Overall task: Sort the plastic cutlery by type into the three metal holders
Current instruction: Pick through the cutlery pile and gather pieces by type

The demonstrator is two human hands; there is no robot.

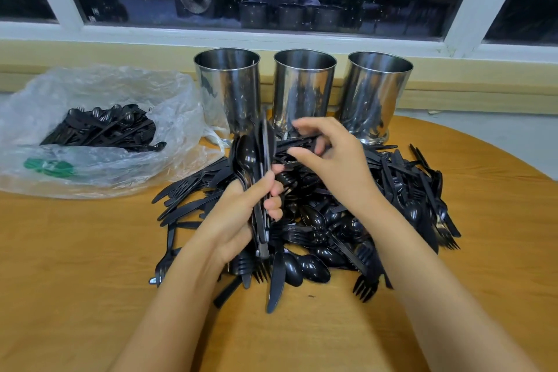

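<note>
A heap of black plastic forks, knives and spoons point(332, 220) lies on the wooden table. Behind it stand three shiny metal holders in a row: left point(228, 90), middle point(303, 90), right point(377, 93). My left hand point(241, 214) grips an upright bundle of spoons point(252, 160), bowls up, above the heap's left part. My right hand point(329, 157) is over the heap in front of the middle holder and pinches a few black pieces point(294, 143) that lie level, pointing left toward the bundle.
A crumpled clear plastic bag point(99, 130) holding more black cutlery point(102, 128) lies at the left of the table. A window sill and dark window run behind the holders. The round table edge point(495, 148) curves away on the right.
</note>
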